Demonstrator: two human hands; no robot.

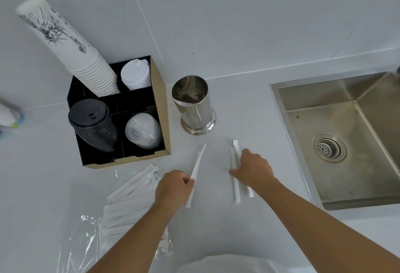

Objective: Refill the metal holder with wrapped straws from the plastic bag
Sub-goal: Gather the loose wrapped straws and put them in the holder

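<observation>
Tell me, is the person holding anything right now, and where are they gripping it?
The left hand grips wrapped straws near their lower half. The right hand presses on other straws lying on the counter; a full grip cannot be told.

Both bare forearms are extended forward from the lower edge of the view, the left from the lower left, the right from the lower right. The left hand is held knuckles up, its fingers curled closed around wrapped straws. The right hand is turned palm down, fingers spread and pressed flat on loose straws lying on the desk.
</observation>
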